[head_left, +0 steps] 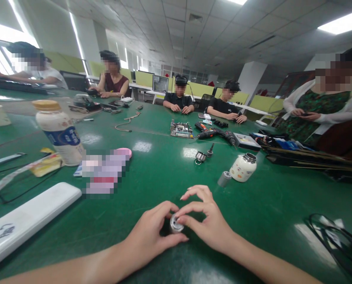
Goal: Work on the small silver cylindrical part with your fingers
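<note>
My left hand point(156, 225) is curved around a small silver cylinder point(176, 225), thumb on its near side and fingers behind it. My right hand point(209, 221) pinches at the cylinder's top with thumb and index finger, its other fingers raised; whether a tiny part sits between those fingertips is hidden. Beyond my right hand, a grey metal cylinder point(224, 179) stands beside a cream patterned bottle point(243, 167) with an uncovered mouth. Farther back are a silver piece with a ring point(200, 157) and a dark small stopper-like part point(210, 150).
On the left are a long white case point(30, 225), a drink bottle point(59, 134) and a blurred pink-purple item point(107, 171). A circuit board point(181, 129) and a power drill point(207, 133) lie ahead. Black cables point(326, 232) lie right. Several people point(180, 96) are around the table.
</note>
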### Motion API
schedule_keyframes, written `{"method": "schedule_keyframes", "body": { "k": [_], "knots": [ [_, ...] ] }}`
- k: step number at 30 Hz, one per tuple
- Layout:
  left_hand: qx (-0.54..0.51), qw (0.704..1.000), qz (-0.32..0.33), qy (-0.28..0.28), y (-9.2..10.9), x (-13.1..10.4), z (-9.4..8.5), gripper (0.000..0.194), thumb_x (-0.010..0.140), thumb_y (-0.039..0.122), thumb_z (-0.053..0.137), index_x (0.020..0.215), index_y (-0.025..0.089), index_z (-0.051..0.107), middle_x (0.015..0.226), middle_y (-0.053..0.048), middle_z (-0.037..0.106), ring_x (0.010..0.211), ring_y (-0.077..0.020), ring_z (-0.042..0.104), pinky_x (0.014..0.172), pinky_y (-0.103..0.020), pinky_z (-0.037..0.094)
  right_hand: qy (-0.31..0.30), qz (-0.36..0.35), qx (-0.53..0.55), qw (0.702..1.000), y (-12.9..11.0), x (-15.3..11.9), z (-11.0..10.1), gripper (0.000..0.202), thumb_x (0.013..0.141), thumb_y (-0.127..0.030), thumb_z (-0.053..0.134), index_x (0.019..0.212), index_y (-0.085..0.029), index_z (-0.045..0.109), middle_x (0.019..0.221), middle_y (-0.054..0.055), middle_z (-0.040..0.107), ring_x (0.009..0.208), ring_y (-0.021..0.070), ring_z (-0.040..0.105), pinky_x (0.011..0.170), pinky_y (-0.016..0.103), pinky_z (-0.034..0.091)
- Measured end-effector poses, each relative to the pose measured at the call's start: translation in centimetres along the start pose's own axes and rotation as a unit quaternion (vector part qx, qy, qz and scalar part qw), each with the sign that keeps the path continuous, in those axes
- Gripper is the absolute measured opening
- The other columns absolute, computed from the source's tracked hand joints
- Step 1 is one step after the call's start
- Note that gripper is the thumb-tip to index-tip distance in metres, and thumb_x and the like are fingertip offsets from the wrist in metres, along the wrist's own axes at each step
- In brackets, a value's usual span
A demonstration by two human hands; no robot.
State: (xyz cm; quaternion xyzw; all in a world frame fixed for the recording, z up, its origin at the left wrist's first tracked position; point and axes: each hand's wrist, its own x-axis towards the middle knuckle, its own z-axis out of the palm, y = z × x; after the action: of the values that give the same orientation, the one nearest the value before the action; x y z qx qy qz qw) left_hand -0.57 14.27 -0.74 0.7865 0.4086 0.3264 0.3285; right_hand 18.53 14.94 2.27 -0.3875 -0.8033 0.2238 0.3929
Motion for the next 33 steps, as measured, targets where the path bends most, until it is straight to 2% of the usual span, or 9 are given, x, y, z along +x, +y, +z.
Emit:
{"method": "schedule_keyframes", "body": {
  "k": [2, 6, 8, 14, 19, 23, 28, 30, 33],
  "knots": [
    [0.004, 1.000, 0.002, 0.000, 0.0, 0.0, 0.0, 0.033, 0.075, 0.036, 0.079, 0.097, 0.020, 0.061, 0.080, 0.003, 0.064, 0.064, -0.0119, 0.053, 0.056, -0.020, 0.039, -0.006, -0.003, -0.008, 1.000, 0.1, 0.0, 0.1, 0.003, 0.083, -0.035, 0.076, 0.084, -0.032, 0.077, 0.102, 0.004, 0.065, 0.109, 0.0265, 0.051, 0.098, 0.049, 0.036],
    [0.001, 1.000, 0.002, 0.000, 0.1, 0.0, -0.1, 0.034, 0.075, 0.035, 0.080, 0.098, 0.020, 0.061, 0.081, 0.002, 0.065, 0.062, -0.0113, 0.051, 0.055, -0.020, 0.037, 0.030, -0.010, 0.007, 0.999, 0.3, -0.4, 0.2, 0.038, 0.090, -0.058, 0.059, 0.074, -0.024, 0.067, 0.094, 0.004, 0.067, 0.101, 0.0253, 0.055, 0.092, 0.046, 0.037],
    [0.000, 1.000, -0.003, -0.002, 0.2, 0.0, -0.1, 0.032, 0.075, 0.035, 0.080, 0.096, 0.020, 0.061, 0.080, 0.003, 0.064, 0.062, -0.0114, 0.051, 0.055, -0.020, 0.037, 0.061, -0.001, 0.034, 0.998, 0.4, -0.6, 0.4, 0.045, 0.093, -0.063, 0.049, 0.075, -0.022, 0.061, 0.092, 0.005, 0.067, 0.098, 0.0244, 0.057, 0.091, 0.044, 0.038],
    [-0.007, 1.000, -0.005, -0.001, 0.0, 0.0, 0.1, 0.028, 0.075, 0.031, 0.078, 0.094, 0.019, 0.060, 0.080, 0.003, 0.063, 0.064, -0.0117, 0.052, 0.056, -0.020, 0.038, 0.058, -0.001, 0.106, 0.993, 0.3, -1.3, 0.8, 0.021, 0.091, -0.040, 0.062, 0.104, -0.024, 0.059, 0.105, 0.006, 0.069, 0.108, 0.0236, 0.058, 0.095, 0.042, 0.045],
    [0.013, 1.000, 0.009, 0.010, 0.0, -0.1, 0.0, 0.019, 0.076, 0.024, 0.070, 0.092, 0.020, 0.059, 0.079, 0.002, 0.062, 0.067, -0.0139, 0.054, 0.060, -0.023, 0.041, 0.029, -0.052, 0.094, 0.994, 0.1, -1.7, 1.1, 0.038, 0.077, -0.019, 0.070, 0.112, -0.024, 0.057, 0.110, 0.007, 0.068, 0.111, 0.0249, 0.058, 0.097, 0.042, 0.046],
    [0.051, 0.997, 0.047, 0.045, 1.1, -0.5, -0.8, 0.026, 0.075, 0.025, 0.070, 0.099, 0.022, 0.060, 0.088, -0.002, 0.064, 0.080, -0.0193, 0.057, 0.074, -0.031, 0.045, 0.028, -0.009, 0.113, 0.993, 0.7, -2.2, 1.3, 0.046, 0.076, -0.027, 0.072, 0.117, -0.023, 0.050, 0.113, 0.008, 0.061, 0.108, 0.0237, 0.058, 0.096, 0.040, 0.046],
    [0.032, 0.991, 0.087, 0.101, 1.0, -0.9, -1.2, 0.016, 0.085, 0.027, 0.061, 0.100, 0.024, 0.065, 0.118, -0.009, 0.059, 0.110, -0.0266, 0.053, 0.095, -0.041, 0.043, -0.106, 0.047, 0.148, 0.982, 1.2, -2.1, 1.0, 0.049, 0.088, -0.058, 0.058, 0.119, -0.021, 0.052, 0.113, 0.009, 0.061, 0.105, 0.0239, 0.058, 0.092, 0.039, 0.047],
    [0.033, 0.989, 0.080, 0.122, 0.6, -0.8, -1.0, 0.012, 0.085, 0.027, 0.062, 0.094, 0.025, 0.069, 0.121, -0.008, 0.058, 0.109, -0.0263, 0.053, 0.095, -0.042, 0.043, -0.133, 0.050, 0.112, 0.983, 1.1, -2.0, 1.0, 0.049, 0.084, -0.056, 0.064, 0.117, -0.021, 0.054, 0.112, 0.008, 0.062, 0.101, 0.0237, 0.057, 0.089, 0.039, 0.047],
    [0.038, 0.985, 0.084, 0.143, 0.4, -0.6, -0.7, 0.010, 0.084, 0.027, 0.064, 0.090, 0.027, 0.072, 0.119, -0.006, 0.061, 0.108, -0.0257, 0.054, 0.093, -0.041, 0.043, -0.128, 0.049, 0.055, 0.989, 0.9, -1.9, 1.5, 0.035, 0.081, -0.035, 0.073, 0.109, -0.021, 0.057, 0.107, 0.005, 0.064, 0.099, 0.0221, 0.058, 0.088, 0.037, 0.045]
  ]
}}
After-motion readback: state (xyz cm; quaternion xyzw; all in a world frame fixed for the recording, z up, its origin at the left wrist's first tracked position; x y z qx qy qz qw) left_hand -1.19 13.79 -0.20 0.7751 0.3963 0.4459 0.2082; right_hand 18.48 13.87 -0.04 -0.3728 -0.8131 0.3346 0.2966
